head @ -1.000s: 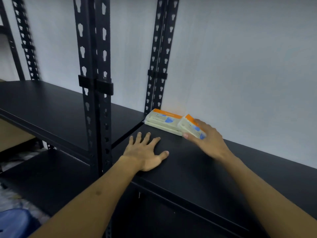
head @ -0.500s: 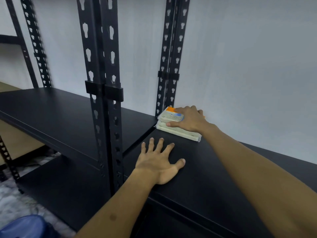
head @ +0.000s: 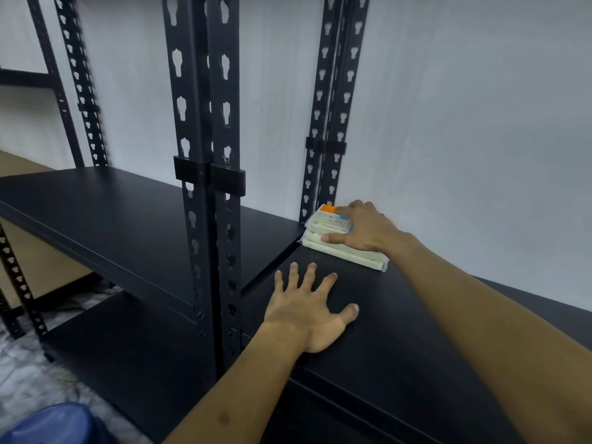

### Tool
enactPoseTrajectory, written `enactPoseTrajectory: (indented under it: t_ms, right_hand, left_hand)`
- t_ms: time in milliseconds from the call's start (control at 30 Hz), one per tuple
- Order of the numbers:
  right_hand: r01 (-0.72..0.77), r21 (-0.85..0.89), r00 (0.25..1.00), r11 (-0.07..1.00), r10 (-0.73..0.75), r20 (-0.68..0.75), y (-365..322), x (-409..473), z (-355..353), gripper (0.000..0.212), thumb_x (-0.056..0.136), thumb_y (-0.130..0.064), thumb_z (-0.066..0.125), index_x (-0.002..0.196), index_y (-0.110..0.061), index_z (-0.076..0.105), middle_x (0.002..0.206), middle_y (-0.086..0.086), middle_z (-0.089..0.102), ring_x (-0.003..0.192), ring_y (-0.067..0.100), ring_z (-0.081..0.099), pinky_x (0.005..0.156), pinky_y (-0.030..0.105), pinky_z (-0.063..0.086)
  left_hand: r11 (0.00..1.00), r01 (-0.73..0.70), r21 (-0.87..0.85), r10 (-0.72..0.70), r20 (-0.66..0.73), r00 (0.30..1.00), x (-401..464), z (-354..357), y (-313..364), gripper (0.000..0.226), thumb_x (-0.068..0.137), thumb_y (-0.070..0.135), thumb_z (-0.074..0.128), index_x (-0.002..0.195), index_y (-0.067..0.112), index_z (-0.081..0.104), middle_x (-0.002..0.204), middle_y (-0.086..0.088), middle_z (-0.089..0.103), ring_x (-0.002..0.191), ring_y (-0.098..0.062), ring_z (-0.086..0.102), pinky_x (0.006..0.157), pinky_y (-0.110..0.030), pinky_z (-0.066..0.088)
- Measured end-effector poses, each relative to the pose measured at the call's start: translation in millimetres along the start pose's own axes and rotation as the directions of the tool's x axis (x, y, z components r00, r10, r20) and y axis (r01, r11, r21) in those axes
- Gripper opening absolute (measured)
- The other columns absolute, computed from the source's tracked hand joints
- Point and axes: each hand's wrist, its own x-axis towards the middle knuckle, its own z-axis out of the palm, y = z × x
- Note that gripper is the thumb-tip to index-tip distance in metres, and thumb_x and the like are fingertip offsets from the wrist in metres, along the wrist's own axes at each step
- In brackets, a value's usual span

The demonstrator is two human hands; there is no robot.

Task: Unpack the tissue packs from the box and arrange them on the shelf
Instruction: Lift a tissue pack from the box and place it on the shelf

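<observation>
Head view of a black metal shelf against a pale wall. Two tissue packs lie stacked in the rear left corner of the right-hand bay, just beside the slotted rear upright: the upper tissue pack rests on the lower tissue pack, whose far end projects to the right beyond the wrist. Both packs run with their long axis roughly parallel to the wall — left end at the upright, right end toward the open shelf. The right hand lies palm-down on top of the upper pack; its fingers spread over the printed face and the thumb presses the near edge, so the hold reads as a flat press with the thumb hooked, though whether the fingers curl over the far edge cannot be told from this angle. The left hand rests flat on the shelf board in front of the stack, fingers splayed and released, grasping nothing, apart from the packs. The right hand is thus the one in contact with the stack; the left is merely a brace. The box named in the task is not in view. Judged from this arrangement, the placing step is nearly complete — what remains is to square the upper pack over the lower and lift the hand straight off, a sideways drag being likely to skew the stack.
</observation>
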Motion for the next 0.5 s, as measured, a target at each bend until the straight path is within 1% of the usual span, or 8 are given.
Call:
enactPoseTrajectory:
  t_ms: [133,233,300,500]
  right_hand:
    - [0.007,0.056,0.998,0.998,-0.003,-0.062,2.4,-3.9,0.3,0.082,0.082,-0.075,0.060,0.151,-0.036,0.040,0.151,0.000,0.043,0.139,0.026,0.034,0.108,0.047,0.036]
    - [0.010,-0.015,0.997,1.000,-0.011,-0.071,3.0,-7.8,4.2,0.074,0.087,-0.073,0.054,0.149,-0.034,0.045,0.151,0.002,0.044,0.137,0.025,0.036,0.111,0.045,0.032]
    - [0.017,-0.041,0.997,0.999,-0.020,-0.076,1.8,-8.8,7.2,0.073,0.088,-0.072,0.054,0.149,-0.033,0.045,0.150,0.003,0.045,0.136,0.025,0.037,0.110,0.044,0.031]
    - [0.010,-0.032,0.998,0.999,-0.012,-0.062,-1.1,-6.9,8.8,0.075,0.087,-0.070,0.059,0.150,-0.032,0.044,0.147,0.003,0.047,0.133,0.025,0.039,0.109,0.044,0.034]
  left_hand:
    - [1.000,-0.006,0.008,0.006,-0.004,1.000,0.3,1.5,-0.3,0.082,0.092,0.081,0.015,0.162,0.040,-0.001,0.171,-0.001,-0.015,0.154,-0.031,-0.024,0.123,-0.056,-0.016]
    - [1.000,-0.008,0.004,0.008,-0.006,1.000,0.2,1.2,-0.2,0.082,0.092,0.080,0.015,0.162,0.040,-0.001,0.171,-0.001,-0.015,0.154,-0.031,-0.023,0.122,-0.056,-0.016]
    - [1.000,-0.006,0.006,0.006,-0.007,1.000,-0.2,0.7,0.3,0.082,0.092,0.080,0.015,0.162,0.040,-0.001,0.171,-0.001,-0.015,0.154,-0.031,-0.023,0.123,-0.056,-0.016]
    - [1.000,-0.007,0.003,0.007,-0.010,1.000,0.3,0.8,0.7,0.082,0.092,0.080,0.015,0.162,0.039,0.000,0.171,-0.001,-0.014,0.155,-0.031,-0.023,0.123,-0.057,-0.015]
